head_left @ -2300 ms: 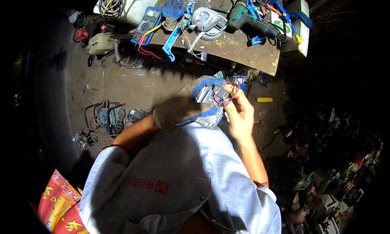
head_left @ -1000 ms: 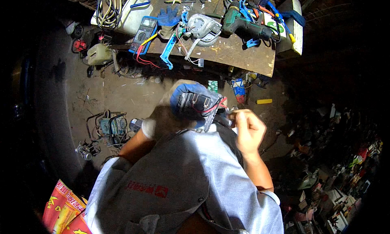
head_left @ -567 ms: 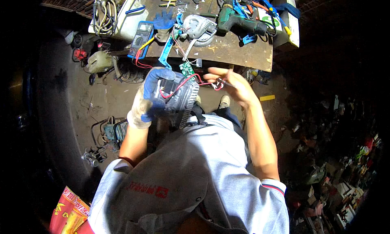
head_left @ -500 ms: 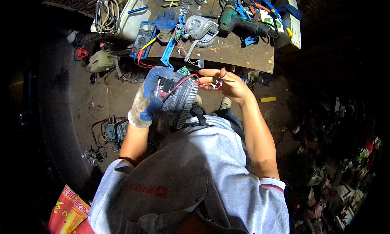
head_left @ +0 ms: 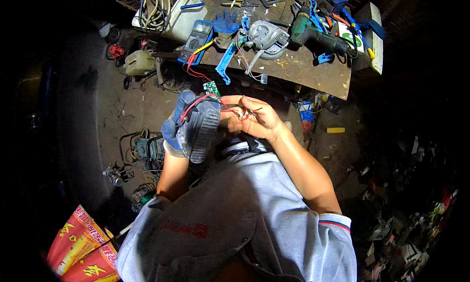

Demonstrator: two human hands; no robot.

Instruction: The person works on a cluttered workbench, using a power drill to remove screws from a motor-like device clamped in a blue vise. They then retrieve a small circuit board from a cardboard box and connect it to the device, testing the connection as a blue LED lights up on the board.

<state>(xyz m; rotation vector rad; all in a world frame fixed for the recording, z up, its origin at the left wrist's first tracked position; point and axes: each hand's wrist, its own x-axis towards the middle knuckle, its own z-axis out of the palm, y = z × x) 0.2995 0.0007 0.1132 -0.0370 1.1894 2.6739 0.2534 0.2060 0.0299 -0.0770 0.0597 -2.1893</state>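
Centrally, the gloved left hand [head_left: 177,119] has its grip clamped on a dark ribbed casing [head_left: 203,130]; red wires [head_left: 196,100] lead to the bare right hand [head_left: 263,121], whose grip, pinched or loose, I cannot tell. Up top, the worn brown tabletop [head_left: 313,71] bears a multimeter [head_left: 197,39] and a green drill [head_left: 313,37]. Below, the dim floor [head_left: 142,101] stretches left; scrap [head_left: 404,243] litters the lower right.

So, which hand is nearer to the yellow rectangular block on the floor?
Right. In the picture, the bare right hand is left of the yellow block; the blue-and-grey gloved left hand is farther left, gripping the dark grey ribbed casing.
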